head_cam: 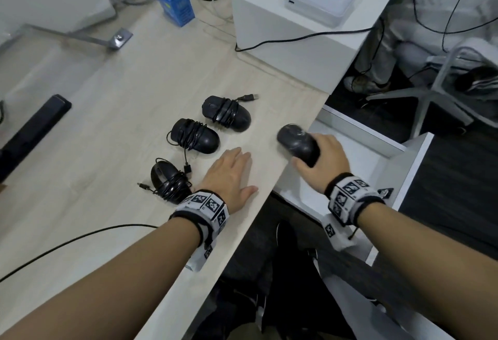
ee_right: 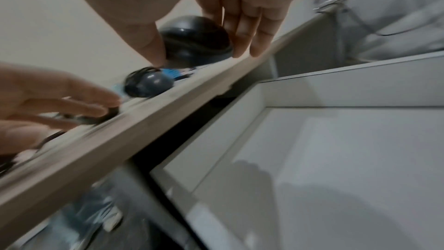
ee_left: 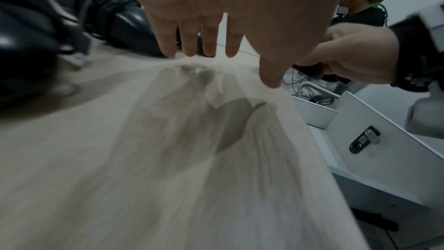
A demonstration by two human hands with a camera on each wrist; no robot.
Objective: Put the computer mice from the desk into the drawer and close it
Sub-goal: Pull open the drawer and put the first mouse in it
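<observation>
Head view: the right hand (head_cam: 320, 161) has its fingers wrapped around a black mouse (head_cam: 297, 144), holding it right at the table (head_cam: 121, 91) edge, just over the open white drawer (head_cam: 412, 169) that sits at about 3 o'clock from the table. The left hand (head_cam: 231, 175) lies flat on the wood, fingers straight and relaxed, gripping nothing. Three more cord-wrapped mice are on the table: the near mouse (head_cam: 167, 180) just at 9 o'clock of the left wrist, the middle mouse (head_cam: 195, 136) at 11 o'clock of the hand, and the far mouse (head_cam: 226, 113) at 12 o'clock, its USB plug sticking out (all three in a loose diagonal row). A blue box (head_cam: 173, 0) stands far off toward the back, beside a white block (head_cam: 291, 40).

Left wrist view: the left hand's fingers (ee_left: 168, 41) point down with tips on the table, spread and straight. A wrapped mouse shows at 10 o'clock behind them. The right hand is at 3 o'clock, curled on something dark, with the drawer wall below it.

Right wrist view: thumb (ee_right: 146, 43) and fingers pinch the black mouse from both sides, above the table edge. The drawer's pale floor fills 4 o'clock, and nothing lies on the part that shows. It's pretty blurry.
</observation>
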